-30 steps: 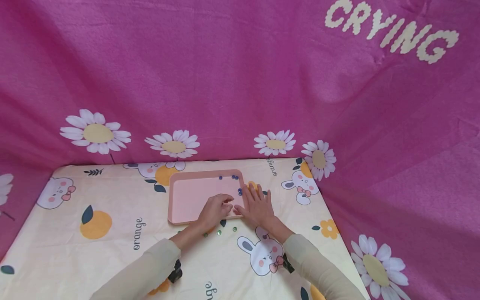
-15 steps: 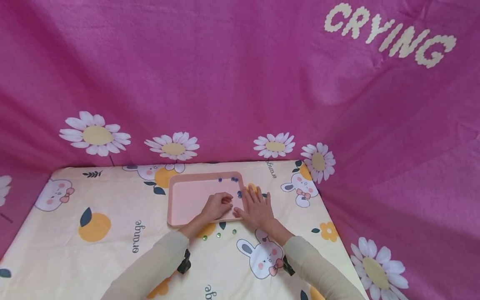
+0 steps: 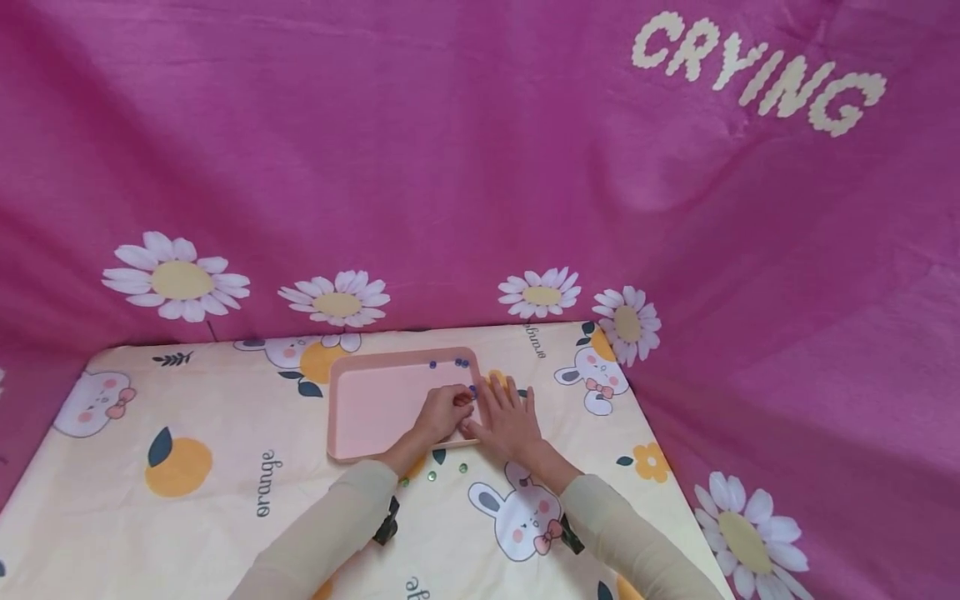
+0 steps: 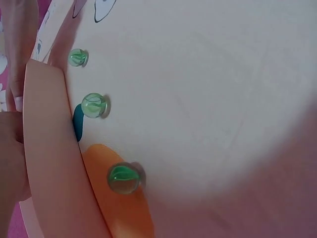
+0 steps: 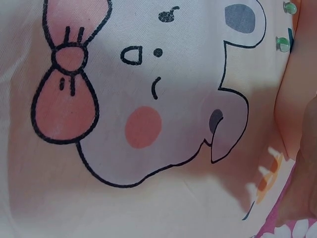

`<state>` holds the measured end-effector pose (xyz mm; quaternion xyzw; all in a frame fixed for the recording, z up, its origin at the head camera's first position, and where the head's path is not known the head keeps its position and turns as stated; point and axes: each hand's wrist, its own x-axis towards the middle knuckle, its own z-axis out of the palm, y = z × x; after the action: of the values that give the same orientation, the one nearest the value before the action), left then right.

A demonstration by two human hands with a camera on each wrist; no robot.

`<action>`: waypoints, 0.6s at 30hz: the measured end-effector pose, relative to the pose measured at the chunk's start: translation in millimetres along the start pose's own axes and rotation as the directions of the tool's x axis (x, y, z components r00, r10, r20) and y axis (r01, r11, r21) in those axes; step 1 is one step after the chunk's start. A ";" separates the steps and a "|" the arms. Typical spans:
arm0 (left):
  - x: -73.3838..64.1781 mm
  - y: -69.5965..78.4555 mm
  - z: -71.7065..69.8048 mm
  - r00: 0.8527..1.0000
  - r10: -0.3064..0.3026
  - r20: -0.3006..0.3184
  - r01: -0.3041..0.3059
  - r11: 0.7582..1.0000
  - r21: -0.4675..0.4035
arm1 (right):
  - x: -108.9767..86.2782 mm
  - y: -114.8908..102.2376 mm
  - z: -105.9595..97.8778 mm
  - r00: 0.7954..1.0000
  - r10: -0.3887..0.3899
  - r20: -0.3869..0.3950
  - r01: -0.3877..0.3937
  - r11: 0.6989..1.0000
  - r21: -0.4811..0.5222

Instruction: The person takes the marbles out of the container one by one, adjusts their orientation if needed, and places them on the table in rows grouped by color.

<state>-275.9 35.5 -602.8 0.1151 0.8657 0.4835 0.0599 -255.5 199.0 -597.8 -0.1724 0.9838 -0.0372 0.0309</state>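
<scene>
A shallow pink tray (image 3: 375, 358) lies on the patterned cloth. Inside it, small blue marbles (image 3: 432, 364) sit along the far side and near the right wall. My left hand (image 3: 442, 414) reaches over the near rim, fingers curled, fingertips close to the blue marbles at the right wall. Whether it pinches one is hidden. My right hand (image 3: 510, 423) rests with spread fingers against the tray's right rim, thumb toward the left hand. Green-swirled glass marbles (image 4: 94, 105) lie on the cloth outside the near wall, one of them a green marble (image 5: 283, 44) in the right wrist view.
The cloth (image 3: 225, 533) bears printed rabbits, oranges and words. Pink fabric (image 3: 450, 167) with daisies hangs behind and to the right of the table. The tray's raised wall (image 4: 54, 148) stands between the left hand and the green marbles.
My left hand has moved right inside the tray, toward the marbles at the right wall, its thumb and fingers drawing closer together. The right hand stays at the rim. The view has shifted slightly.
</scene>
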 end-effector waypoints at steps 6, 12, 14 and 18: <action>0.7 -3.1 1.1 1.000 0.005 -0.030 -0.005 1.000 0.014 | -1.3 -2.5 -0.2 1.000 -0.010 -0.018 0.010 1.000 -0.019; 2.5 -5.1 2.8 0.999 -0.004 -0.039 0.004 1.000 0.005 | -2.6 -2.0 -0.4 0.998 -0.028 -0.048 0.027 0.999 -0.021; 3.1 -4.5 3.0 0.999 -0.010 -0.039 0.010 1.000 0.003 | -2.1 -1.4 0.6 0.998 -0.026 -0.049 0.026 1.000 -0.013; 4.3 -2.5 2.8 0.999 -0.021 -0.038 0.021 1.000 0.002 | -1.1 -0.8 1.8 0.999 -0.018 -0.041 0.019 1.000 0.011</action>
<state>-279.8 37.6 -606.4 0.0967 0.8683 0.4841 0.0484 -254.1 198.5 -599.5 -0.1805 0.9824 -0.0465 0.0114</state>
